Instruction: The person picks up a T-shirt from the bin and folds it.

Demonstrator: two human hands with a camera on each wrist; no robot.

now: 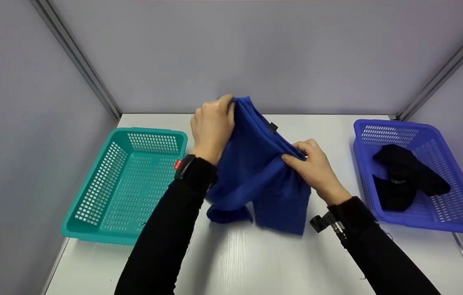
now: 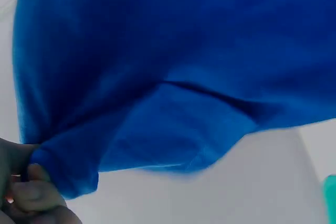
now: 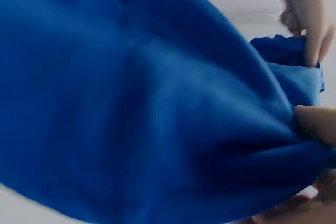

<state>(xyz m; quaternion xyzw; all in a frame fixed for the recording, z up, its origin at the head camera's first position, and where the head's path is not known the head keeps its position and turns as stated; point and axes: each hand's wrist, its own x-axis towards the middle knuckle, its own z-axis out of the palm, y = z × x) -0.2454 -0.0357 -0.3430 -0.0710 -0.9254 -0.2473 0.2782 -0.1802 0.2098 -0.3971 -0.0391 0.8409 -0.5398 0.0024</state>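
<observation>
Blue shorts (image 1: pixel 262 164) hang between both hands above the white table, the waistband slanting down to the right and the two leg ends lowest. My left hand (image 1: pixel 213 125) grips the upper left end of the waistband. At the waistband's lower right end, my right hand (image 1: pixel 315 168) pinches the cloth between thumb and fingers. A small black tag (image 1: pixel 273 127) sticks out from the waistband between the hands. In the left wrist view the blue cloth (image 2: pixel 173 51) fills most of the picture. The right wrist view shows it gathered into folds at the right thumb (image 3: pixel 317 123).
To the left stands a teal basket (image 1: pixel 110 237) with nothing visible inside. A blue-purple basket (image 1: pixel 424 223) at the right holds black cloth items (image 1: pixel 409 174). Grey panels (image 1: pixel 256 53) enclose the white table (image 1: pixel 239 262) at the back and sides.
</observation>
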